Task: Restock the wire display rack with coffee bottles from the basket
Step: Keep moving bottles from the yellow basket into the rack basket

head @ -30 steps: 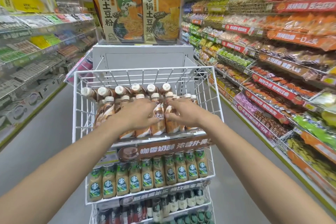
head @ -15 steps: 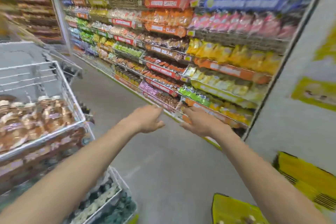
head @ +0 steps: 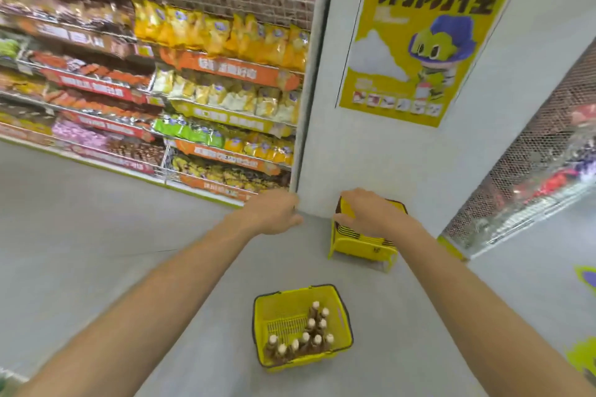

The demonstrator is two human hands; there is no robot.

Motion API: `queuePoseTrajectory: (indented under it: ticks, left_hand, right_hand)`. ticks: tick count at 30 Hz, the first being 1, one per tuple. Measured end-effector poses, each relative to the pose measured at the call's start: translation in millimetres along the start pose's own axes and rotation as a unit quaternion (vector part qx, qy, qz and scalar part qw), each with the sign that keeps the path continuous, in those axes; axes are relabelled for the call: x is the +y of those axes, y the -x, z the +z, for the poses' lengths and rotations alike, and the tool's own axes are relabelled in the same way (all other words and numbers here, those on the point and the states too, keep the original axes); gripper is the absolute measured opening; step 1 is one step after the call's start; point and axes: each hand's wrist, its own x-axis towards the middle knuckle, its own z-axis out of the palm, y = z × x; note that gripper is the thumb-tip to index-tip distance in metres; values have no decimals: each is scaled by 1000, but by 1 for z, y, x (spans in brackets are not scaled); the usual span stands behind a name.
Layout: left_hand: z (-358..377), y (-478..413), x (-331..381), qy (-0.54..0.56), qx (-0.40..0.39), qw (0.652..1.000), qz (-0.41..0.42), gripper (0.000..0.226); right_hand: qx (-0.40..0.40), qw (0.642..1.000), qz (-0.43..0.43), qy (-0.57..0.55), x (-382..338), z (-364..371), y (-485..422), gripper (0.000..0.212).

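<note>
Standing upright in yellow basket (head: 343, 319), coffee bottles (head: 311, 324), caps pointing up

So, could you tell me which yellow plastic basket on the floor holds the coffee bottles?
The nearer yellow plastic basket, with white-capped brown bottles standing inside; the farther basket by the grey wall shows none.

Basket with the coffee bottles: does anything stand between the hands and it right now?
Nothing visible does. The basket sits open-topped on the floor below both arms, coffee bottles upright inside. The left hand and right hand hold nothing. A second yellow basket by the wall stands farther off, not in between.
</note>
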Motion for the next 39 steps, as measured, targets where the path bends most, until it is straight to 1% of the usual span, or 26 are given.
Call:
queuePoseTrajectory:
  ticks: [4,7,10,15,17,20,23,25,29,31,33,35,39]
  left_hand:
    - [26,-61,-17,8,-7,1000,-11,46]
    - [57,-97,-38,38,-35,998,-42,55]
    - [103,-122,-55,51,-76,992,-85,55]
    - [203,-135,-64,84,-166,973,-138,56]
    - [245,-134,-63,101,-195,961,-167,53]
    - [315,-134,-58,131,-212,945,-213,48]
    - [390,-132,-52,150,-235,927,-251,49]
    - [441,-131,-50,157,-252,919,-260,52]
    - [546,-141,-66,150,-248,923,-252,56]
    - [603,-150,-79,151,-230,927,-253,55]
    - [659,-163,-98,153,-208,935,-243,49]
    - [716,-176,-115,148,-187,941,-239,40]
    - [817,-197,-138,134,-169,951,-223,40]
  right_hand:
    - [-19,999,-29,-13,14,20,-63,57]
    - [-36,998,-42,-22,24,48,-111,62]
    - [-69,996,-52,-34,35,93,-151,61]
    - [-170,980,-87,-57,56,203,-180,63]
    - [-208,971,-103,-56,67,250,-185,62]
    - [-250,958,-131,-54,85,327,-193,54]
    - [-282,946,-149,-56,101,405,-196,49]
    - [-300,939,-156,-57,108,454,-197,46]
    - [-308,934,-171,-55,110,562,-211,44]
    - [-309,932,-183,-53,108,623,-223,50]
    - [-303,931,-196,-52,102,684,-238,57]
    - [-298,930,-212,-46,95,744,-254,58]
    - [-295,924,-240,-26,91,846,-270,56]
